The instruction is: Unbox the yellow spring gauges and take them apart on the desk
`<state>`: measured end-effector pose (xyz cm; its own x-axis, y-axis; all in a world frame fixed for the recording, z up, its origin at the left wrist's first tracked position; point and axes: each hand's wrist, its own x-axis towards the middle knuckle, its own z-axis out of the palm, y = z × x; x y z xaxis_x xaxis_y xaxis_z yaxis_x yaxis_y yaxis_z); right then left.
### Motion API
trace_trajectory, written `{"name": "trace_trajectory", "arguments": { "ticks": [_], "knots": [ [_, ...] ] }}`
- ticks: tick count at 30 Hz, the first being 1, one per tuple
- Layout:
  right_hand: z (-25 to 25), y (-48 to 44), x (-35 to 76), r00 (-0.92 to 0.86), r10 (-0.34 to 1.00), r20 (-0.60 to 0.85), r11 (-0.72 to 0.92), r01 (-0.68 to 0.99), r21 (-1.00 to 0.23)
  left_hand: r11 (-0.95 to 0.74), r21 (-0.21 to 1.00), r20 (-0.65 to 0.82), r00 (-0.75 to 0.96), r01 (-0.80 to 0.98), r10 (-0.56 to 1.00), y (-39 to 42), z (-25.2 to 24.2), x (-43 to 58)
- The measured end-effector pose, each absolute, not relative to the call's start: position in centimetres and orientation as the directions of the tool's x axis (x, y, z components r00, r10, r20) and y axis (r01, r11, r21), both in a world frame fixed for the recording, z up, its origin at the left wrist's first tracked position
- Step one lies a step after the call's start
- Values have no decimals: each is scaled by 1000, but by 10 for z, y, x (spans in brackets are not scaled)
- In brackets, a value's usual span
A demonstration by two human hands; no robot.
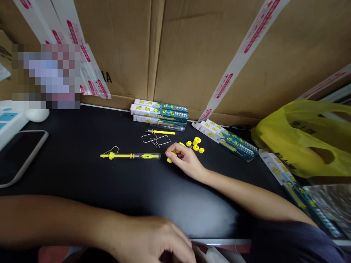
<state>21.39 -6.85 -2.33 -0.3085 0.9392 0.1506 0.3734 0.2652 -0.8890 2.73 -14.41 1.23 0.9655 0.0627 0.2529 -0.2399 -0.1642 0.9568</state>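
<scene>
My right hand (189, 162) is closed in a pinch on a small yellow cap (170, 157), just above the black tabletop. To its left lies a spring scale (128, 156) with a clear tube, yellow rod and wire hook. Behind the hand are several loose yellow caps (196, 141). Bent wire hooks (155, 139), a yellow rod with a metal end (161, 132) and a clear tube (167, 127) lie farther back. My left hand (156, 237) is at the table's front edge, fingers curled and cut off by the frame; anything inside is hidden.
Printed boxes (159, 113) are stacked at the back, with more boxes (226, 138) to the right. A yellow plastic bag (290, 138) and clear plastic packaging (329, 201) are at the right. A phone (22, 157) and white power strip (11, 120) are at the left. Cardboard (192, 54) stands behind.
</scene>
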Motion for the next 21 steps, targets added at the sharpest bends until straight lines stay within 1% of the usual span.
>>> {"name": "trace_trajectory", "arguments": {
  "ticks": [2,3,5,6,7,8,9,10,11,13,15,17,21],
  "knots": [
    [-23,-68,213,-301,942,149,254,347,-903,-229,964,163,982,-137,95,-132,15,28],
    [-23,-67,213,-297,944,147,247,331,-911,-287,953,137,984,-99,117,-125,15,28],
    [-23,-66,213,-287,947,147,235,301,-924,-475,880,136,963,-10,232,-108,11,29],
    [-23,-66,212,-280,948,149,232,293,-928,-588,806,146,941,65,306,-100,7,29],
    [-23,-66,212,-272,950,155,235,290,-928,-702,695,164,917,154,364,-91,3,29],
    [-23,-66,212,-266,950,163,241,293,-925,-800,549,211,886,241,412,-83,-2,28],
    [-23,-66,213,-260,950,174,252,302,-920,-870,376,248,869,320,427,-75,-6,27],
    [-23,-67,213,-257,948,188,267,316,-910,-900,207,259,866,383,428,-69,-10,26],
    [-23,-67,213,-257,945,202,284,337,-898,-908,79,268,869,411,417,-64,-13,25],
    [-22,-68,214,-263,938,228,320,396,-861,-894,-71,296,865,443,405,-59,-17,23],
    [-21,-69,215,-273,932,239,345,462,-817,-873,-153,333,856,464,396,-58,-18,22],
    [-20,-69,215,-285,930,232,353,513,-782,-855,-202,353,850,477,391,-59,-16,22],
    [-17,-67,217,-292,930,224,356,556,-751,-841,-220,365,842,494,398,-58,-11,23]
  ]
}}
